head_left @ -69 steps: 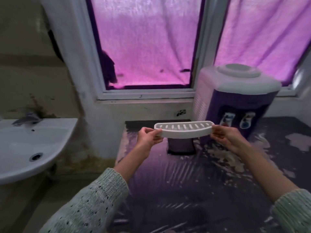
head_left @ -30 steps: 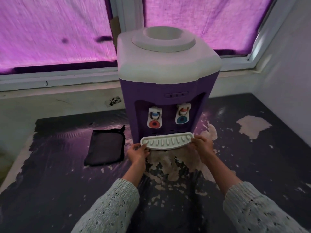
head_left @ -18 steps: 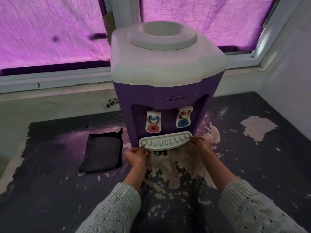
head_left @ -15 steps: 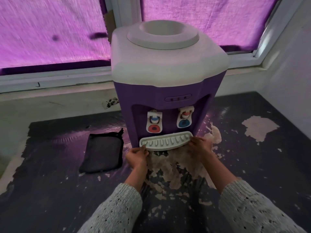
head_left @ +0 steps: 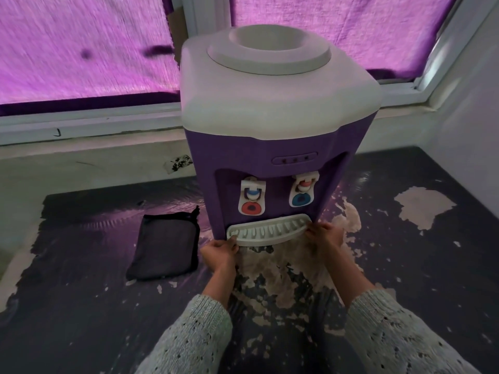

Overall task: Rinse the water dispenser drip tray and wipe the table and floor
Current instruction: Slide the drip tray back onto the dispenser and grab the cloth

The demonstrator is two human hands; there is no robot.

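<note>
The white slotted drip tray [head_left: 270, 230] sits at the foot of the purple and white water dispenser [head_left: 275, 130], under its two taps. My left hand [head_left: 220, 253] grips the tray's left end, thumb over the rim. My right hand [head_left: 322, 236] holds the tray's right end against the dispenser's corner. The tray's back edge is tucked into the dispenser's recess. The table [head_left: 81, 306] has a dark, peeling cover with pale bare patches in front of the dispenser.
A black mesh pouch [head_left: 166, 247] lies flat on the table just left of the dispenser. A window sill [head_left: 89, 125] and pink curtains run behind. A white wall [head_left: 464, 125] closes the right side.
I carried the tray from mid-air near the sink over to the dispenser. In the last second both hands pushed it further into the recess under the taps.
</note>
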